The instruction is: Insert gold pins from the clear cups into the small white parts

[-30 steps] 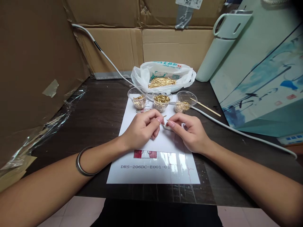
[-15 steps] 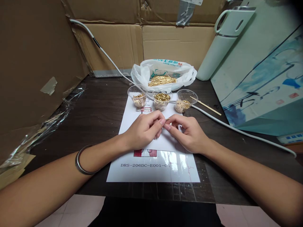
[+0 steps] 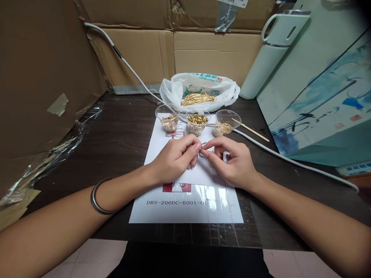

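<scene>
My left hand is closed, its thumb and forefinger pinching a thin gold metal pin whose end sticks out to the right. Thumb and forefinger of my right hand meet right beside it, closed around a tiny gold piece that is mostly hidden. Both hands are over white paper sheets. Just beyond them stand three clear plastic cups: a left cup, a middle cup and a right cup, each holding small gold metal parts.
Behind the cups lies a white plastic bag with long gold pins in it. A wooden stick rests by the right cup. A white cable crosses the dark table. Cardboard walls and a pale green bottle stand behind.
My right fingers have shifted slightly and spread a little from the left fingertips, so more of the gold pin shows. The view has moved slightly; cups and bag stay put.
</scene>
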Tool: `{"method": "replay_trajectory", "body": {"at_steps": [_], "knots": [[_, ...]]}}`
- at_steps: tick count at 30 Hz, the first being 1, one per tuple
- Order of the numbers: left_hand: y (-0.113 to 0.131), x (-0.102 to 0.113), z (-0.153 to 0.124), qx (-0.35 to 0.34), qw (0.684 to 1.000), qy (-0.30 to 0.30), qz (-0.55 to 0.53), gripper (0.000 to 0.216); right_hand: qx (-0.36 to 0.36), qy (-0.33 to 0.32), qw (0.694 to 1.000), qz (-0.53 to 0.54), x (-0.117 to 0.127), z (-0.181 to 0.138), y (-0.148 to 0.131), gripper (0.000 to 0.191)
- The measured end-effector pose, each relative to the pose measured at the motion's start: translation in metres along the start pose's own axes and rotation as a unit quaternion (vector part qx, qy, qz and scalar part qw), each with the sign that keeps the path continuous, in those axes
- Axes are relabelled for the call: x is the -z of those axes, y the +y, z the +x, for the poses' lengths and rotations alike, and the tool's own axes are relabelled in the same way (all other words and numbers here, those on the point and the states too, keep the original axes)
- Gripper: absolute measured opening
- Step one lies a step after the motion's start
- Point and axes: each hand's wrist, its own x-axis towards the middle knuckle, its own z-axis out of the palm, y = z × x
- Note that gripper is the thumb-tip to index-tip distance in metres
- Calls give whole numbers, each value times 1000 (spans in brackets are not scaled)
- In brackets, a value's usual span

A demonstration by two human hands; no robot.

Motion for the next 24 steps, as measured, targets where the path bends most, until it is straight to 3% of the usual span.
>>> {"method": "replay_trajectory", "body": {"at_steps": [5, 10, 24], "knots": [[-1, 0, 1, -2, 1000, 3, 5, 25, 19, 34, 999, -30, -2, 0, -1, 9], [0, -1, 2, -10, 1000, 6, 28, 26, -6, 67, 997, -45, -4, -1, -5, 8], [1, 0, 2, 11, 999, 26, 42, 23, -46, 92, 992, -73, -5, -1, -7, 14]]}}
